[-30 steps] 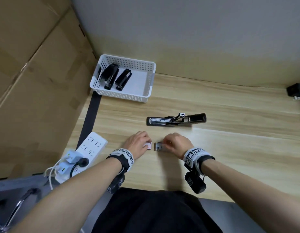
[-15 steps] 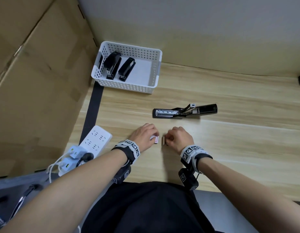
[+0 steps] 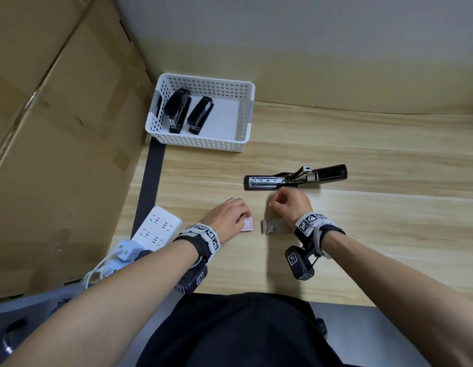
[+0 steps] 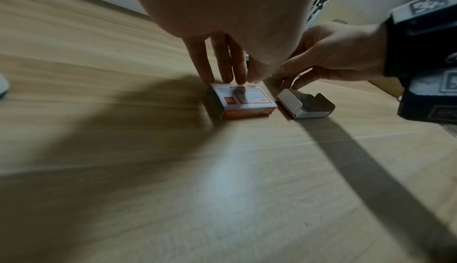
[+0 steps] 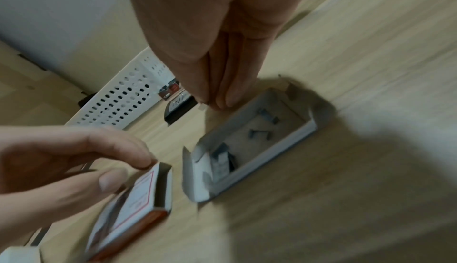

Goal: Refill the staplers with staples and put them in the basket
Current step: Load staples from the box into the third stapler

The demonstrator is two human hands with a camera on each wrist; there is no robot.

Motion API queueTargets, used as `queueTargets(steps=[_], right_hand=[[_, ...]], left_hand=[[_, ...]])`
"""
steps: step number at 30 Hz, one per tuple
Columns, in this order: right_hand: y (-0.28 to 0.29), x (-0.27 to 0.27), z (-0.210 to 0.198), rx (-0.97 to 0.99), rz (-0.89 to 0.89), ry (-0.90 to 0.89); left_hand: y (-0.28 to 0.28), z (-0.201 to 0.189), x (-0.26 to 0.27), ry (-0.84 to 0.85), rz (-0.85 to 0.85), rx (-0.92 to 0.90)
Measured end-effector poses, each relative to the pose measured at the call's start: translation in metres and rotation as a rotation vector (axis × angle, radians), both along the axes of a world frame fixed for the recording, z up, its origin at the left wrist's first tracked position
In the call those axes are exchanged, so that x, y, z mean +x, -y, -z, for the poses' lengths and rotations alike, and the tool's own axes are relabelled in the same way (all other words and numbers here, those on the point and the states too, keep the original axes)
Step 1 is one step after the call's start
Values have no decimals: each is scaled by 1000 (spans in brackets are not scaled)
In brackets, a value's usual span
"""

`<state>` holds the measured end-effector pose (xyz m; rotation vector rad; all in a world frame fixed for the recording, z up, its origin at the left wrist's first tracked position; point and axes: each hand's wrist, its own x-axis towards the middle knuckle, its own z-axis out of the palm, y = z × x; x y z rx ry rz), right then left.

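A black stapler (image 3: 296, 177) lies swung open on the wooden table. Two closed staplers (image 3: 177, 109) (image 3: 201, 115) lie in the white basket (image 3: 203, 143) at the back left. My left hand (image 3: 242, 219) (image 4: 230, 79) pinches the far edge of the red-and-white staple box sleeve (image 4: 243, 101) (image 5: 138, 189). Beside it lies the pulled-out tray (image 3: 272, 226) (image 5: 249, 142) with a few loose staples inside. My right hand (image 3: 272, 205) (image 5: 215, 101) hovers above the tray, just in front of the open stapler, fingertips pinched on a small staple strip whose end barely shows.
A white power strip (image 3: 157, 226) with plugs and cables sits at the table's left front. A tall cardboard box (image 3: 57, 128) walls off the left side. A wall runs behind the table. Bare wood spreads to the right of the open stapler.
My right hand has lifted off the tray and moved towards the open stapler, fingers pinched. The tray now lies uncovered, apart from the sleeve. My left hand stays on the sleeve.
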<state>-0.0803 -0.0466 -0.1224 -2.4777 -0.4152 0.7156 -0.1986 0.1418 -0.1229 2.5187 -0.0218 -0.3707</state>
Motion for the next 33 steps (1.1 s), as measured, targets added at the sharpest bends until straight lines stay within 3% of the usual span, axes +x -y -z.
queueTargets(steps=[4, 8, 10, 12, 16, 19, 26, 33], right_hand=[[-3, 6, 5, 126, -13, -100], [-5, 1, 0, 371, 174, -362], [-2, 2, -1, 400, 226, -396], [2, 6, 2, 364, 228, -353], [10, 15, 11, 158, 9, -162], [20, 19, 7, 120, -35, -113], [79, 22, 11, 80, 89, -106], [123, 22, 20, 97, 184, -144]], left_hand=[[-3, -2, 9, 25, -11, 9], [2, -8, 22, 55, -65, -34], [8, -11, 28, 87, -86, -12], [14, -12, 34, 91, -99, 19], [15, -9, 38, 38, -113, 46], [15, -5, 41, 2, -116, 49], [45, -5, 68, 17, 20, 84], [77, -1, 94, -34, 117, 344]])
